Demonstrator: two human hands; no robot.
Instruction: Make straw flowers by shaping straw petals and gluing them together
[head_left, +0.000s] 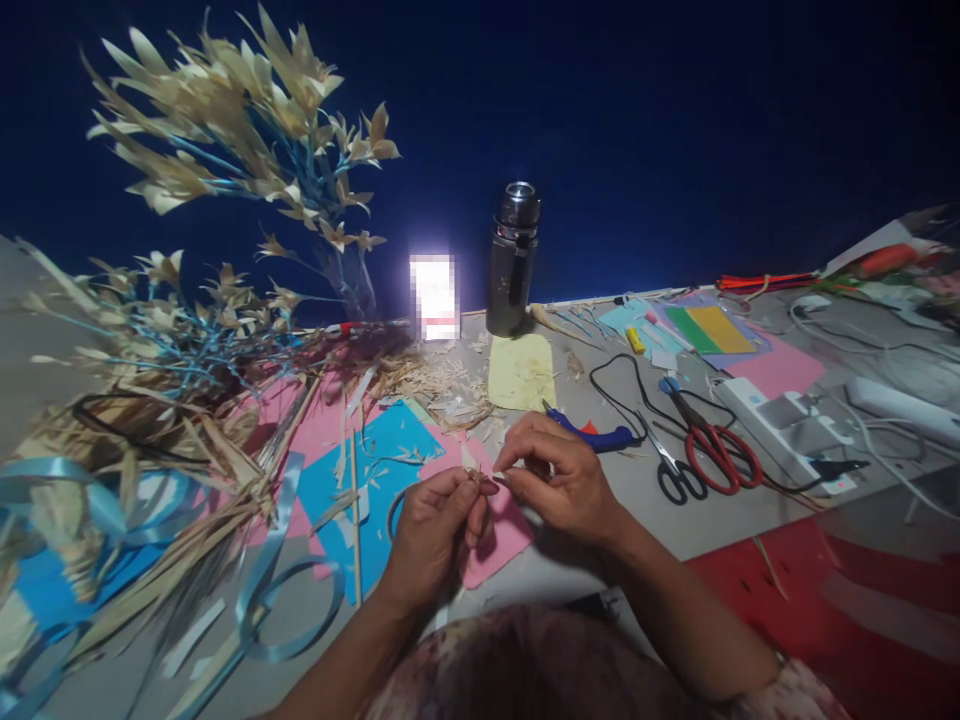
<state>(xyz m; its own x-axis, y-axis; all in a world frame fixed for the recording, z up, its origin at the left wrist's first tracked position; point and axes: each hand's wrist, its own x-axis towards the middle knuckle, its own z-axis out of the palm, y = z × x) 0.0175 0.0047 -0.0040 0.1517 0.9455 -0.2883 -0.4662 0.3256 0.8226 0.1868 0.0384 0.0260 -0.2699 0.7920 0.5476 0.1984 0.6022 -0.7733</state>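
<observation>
My left hand (433, 525) is closed in a pinch around a small pale dried-husk piece (475, 474), which looks like a little flower. Close by on the right, my right hand (564, 478) also pinches, thumb against forefinger, at the edge of that piece. What lies between its fingertips is too small to make out. Beneath both hands lie a pink sheet (501, 545) and a blue sheet (330, 490). Just beyond my right hand are blue-handled pliers (611, 438).
Black-handled scissors (681, 480) and red-handled scissors (724, 458) lie right, beside a white power strip (776, 430). A dark thermos (514, 260) stands behind a yellow cloth (523, 372). A bright lamp (433, 295), husk flower branches (285, 110) and blue ribbon (289, 610) are on the left.
</observation>
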